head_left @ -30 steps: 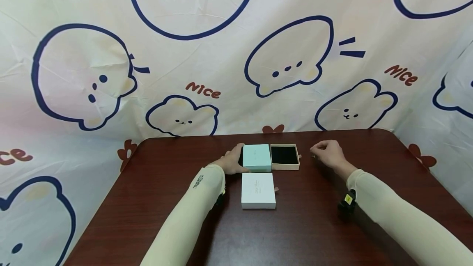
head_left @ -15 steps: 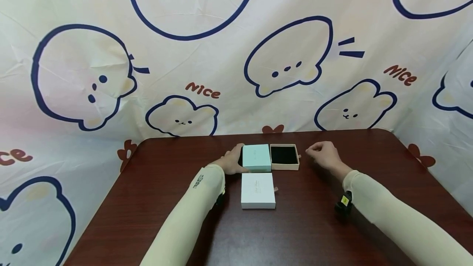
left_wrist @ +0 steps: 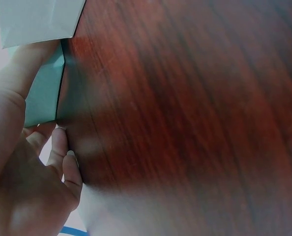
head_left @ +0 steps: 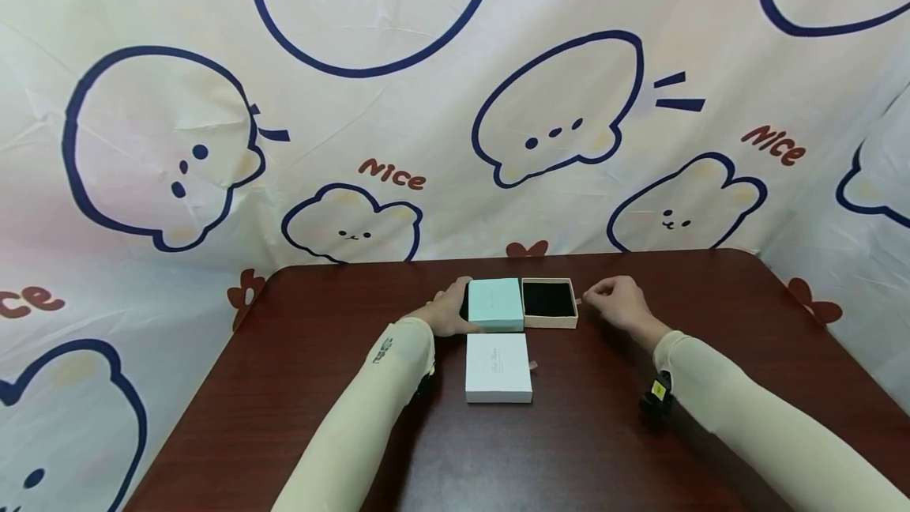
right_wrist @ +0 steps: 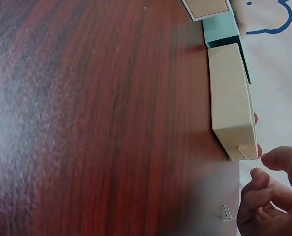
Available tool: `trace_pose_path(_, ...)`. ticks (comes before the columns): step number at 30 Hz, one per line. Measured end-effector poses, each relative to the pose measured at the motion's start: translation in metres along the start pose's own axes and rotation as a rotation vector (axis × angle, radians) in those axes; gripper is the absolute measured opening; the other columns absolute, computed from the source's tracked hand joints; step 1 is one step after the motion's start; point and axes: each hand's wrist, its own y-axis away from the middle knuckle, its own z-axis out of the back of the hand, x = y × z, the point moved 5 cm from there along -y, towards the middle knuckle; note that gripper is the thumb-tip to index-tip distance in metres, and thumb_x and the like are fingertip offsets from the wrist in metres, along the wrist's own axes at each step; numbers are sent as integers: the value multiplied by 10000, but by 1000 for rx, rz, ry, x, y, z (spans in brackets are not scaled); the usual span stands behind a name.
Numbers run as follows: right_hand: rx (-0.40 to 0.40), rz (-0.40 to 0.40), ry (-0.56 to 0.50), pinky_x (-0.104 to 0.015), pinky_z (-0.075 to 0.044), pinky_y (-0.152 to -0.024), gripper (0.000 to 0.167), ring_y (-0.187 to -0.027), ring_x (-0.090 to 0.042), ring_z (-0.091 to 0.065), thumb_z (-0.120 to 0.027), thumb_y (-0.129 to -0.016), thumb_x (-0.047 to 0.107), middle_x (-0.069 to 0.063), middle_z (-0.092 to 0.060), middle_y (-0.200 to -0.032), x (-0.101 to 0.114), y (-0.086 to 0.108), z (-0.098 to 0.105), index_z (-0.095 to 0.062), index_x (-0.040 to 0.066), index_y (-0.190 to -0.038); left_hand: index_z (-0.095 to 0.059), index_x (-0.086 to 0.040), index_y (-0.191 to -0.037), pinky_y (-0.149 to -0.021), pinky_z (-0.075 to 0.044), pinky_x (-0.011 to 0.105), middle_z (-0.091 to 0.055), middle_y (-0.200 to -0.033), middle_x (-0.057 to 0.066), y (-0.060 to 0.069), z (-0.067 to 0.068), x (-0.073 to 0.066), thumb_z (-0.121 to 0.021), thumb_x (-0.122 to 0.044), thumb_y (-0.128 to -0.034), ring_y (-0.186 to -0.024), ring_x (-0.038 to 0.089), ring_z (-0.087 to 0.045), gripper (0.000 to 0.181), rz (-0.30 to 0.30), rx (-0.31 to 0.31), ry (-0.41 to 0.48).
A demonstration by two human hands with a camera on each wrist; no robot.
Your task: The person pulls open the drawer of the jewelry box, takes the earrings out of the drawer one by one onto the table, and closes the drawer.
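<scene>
The cream drawer (head_left: 550, 322) is on the tabletop (head_left: 590, 441), up against the right side of the green box (head_left: 495, 305), but I can't tell how far its end goes inside. A black pad (head_left: 550, 299) hides the drawer's bottom. The left hand (head_left: 446, 313) holds the green box from its left side, with the thumb along the near edge; from the left wrist, the white box (head_left: 498, 366) covers the thumb's tip. The right hand (head_left: 620, 303) is just beside the drawer's ribbon (right_wrist: 243, 150), palm down, with a narrow gap between thumb and first finger and the other fingers bent in. A little shiny metal thing (right_wrist: 227, 214) is near those bent fingers, too small to make out well. The white box sits nearer the person, and the right wrist's view cuts it off. Both arms reach forward in cream sleeves (head_left: 348, 425).
</scene>
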Motion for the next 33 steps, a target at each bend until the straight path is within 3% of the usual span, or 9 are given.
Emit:
trace_pose_path(11,31,-6,10,-285,-474,-650,279,-767,-186,-586,-587,-972,194,-156,-745,-1033,-3,2,-9,-779,15,-1065,-125,-121,-1607,-1129,-354,579,-394,-1542,125,-2,-3,1,-817,-333,-862,-1388,375,-381,1038,2,7,-2)
trace_pose_path(21,41,-19,1,-288,-482,-606,307,-694,-159,-586,-566,-995,187,-152,-728,-972,-4,0,-14,-758,-25,-1109,-96,-117,-1619,-1181,-267,619,-294,-1630,136,1,0,0,-809,-310,-874,-1477,407,-286,1049,-3,22,22)
trace_pose_path(28,37,-16,-11,-275,-482,-588,313,-645,-119,-584,-558,-999,173,-173,-725,-983,-5,-1,-18,-742,-53,-1115,-103,-112,-1617,-1169,-289,619,-313,-1615,144,1,1,-1,-812,-327,-868,-1460,408,-313,1053,-3,24,13)
trace_pose_path(33,49,-20,-32,-281,-474,-561,325,-589,-107,-563,-551,-999,171,-76,-703,-767,-8,-3,-20,-739,-67,-1116,-98,-115,-1618,-1177,-275,619,-304,-1621,142,2,1,-1,-814,-323,-867,-1468,406,-299,1059,-2,27,21)
